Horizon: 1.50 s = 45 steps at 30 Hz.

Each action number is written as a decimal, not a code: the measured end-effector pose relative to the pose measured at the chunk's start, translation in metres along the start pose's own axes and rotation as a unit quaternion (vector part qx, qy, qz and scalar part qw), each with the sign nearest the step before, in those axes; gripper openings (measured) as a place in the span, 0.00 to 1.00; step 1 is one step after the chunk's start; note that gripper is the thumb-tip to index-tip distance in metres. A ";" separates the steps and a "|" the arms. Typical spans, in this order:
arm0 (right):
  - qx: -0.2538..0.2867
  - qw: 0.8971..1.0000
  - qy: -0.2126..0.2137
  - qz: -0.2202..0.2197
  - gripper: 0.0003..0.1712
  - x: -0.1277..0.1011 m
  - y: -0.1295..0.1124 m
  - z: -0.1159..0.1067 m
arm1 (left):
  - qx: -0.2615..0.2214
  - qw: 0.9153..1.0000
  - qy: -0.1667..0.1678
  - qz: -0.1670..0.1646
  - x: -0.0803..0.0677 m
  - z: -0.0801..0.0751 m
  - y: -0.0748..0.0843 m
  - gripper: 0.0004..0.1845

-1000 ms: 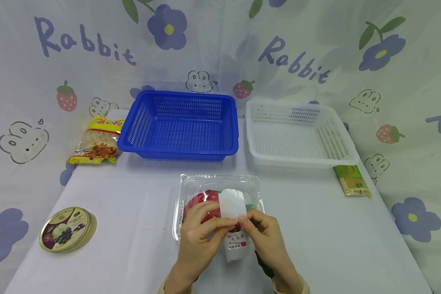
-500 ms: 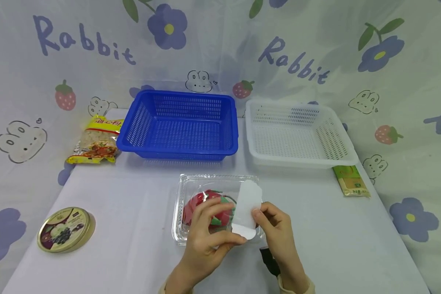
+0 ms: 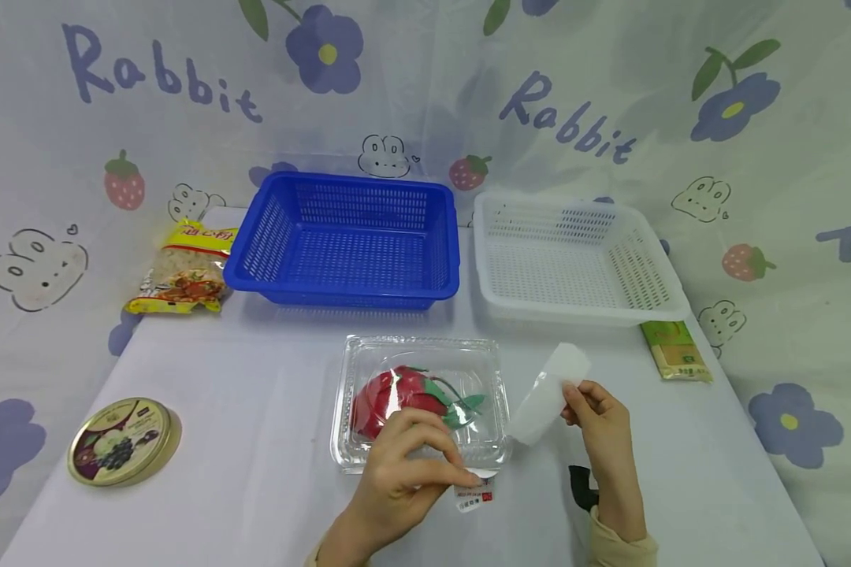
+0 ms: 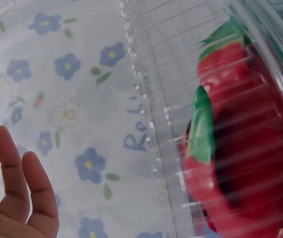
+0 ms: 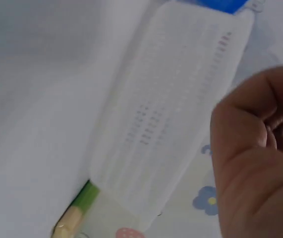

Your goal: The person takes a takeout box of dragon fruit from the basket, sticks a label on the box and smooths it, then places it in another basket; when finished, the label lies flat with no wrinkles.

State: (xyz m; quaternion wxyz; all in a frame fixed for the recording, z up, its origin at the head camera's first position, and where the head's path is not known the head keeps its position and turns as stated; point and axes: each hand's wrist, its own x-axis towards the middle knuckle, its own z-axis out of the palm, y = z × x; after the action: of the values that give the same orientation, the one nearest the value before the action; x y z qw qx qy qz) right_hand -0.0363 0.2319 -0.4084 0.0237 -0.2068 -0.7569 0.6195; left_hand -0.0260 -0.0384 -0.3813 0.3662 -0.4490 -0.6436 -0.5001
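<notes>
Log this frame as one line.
left hand: holds clear box, pinching label | right hand: pinches white strip, lifted | baskets: unused

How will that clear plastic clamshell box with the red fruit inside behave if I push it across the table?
The clear clamshell box looks thin-walled, so it probably flexes and dents under pressure. Its flat, wide base suggests it slides rather than tips. The red fruit fills only part of it, so it may shift inside. The left hand steadies its front edge.
</notes>
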 end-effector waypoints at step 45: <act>-0.129 0.919 -0.198 -0.317 0.04 -0.053 -0.046 0.065 | 0.097 0.978 -0.046 -0.181 0.021 -0.031 -0.003 0.09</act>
State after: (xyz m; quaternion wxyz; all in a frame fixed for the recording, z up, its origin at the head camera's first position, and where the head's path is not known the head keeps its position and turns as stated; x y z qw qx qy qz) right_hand -0.0204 0.1466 -0.3682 0.0416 0.1692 -0.8454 0.5050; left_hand -0.0348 -0.0648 -0.3555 0.2817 -0.3096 -0.7758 -0.4722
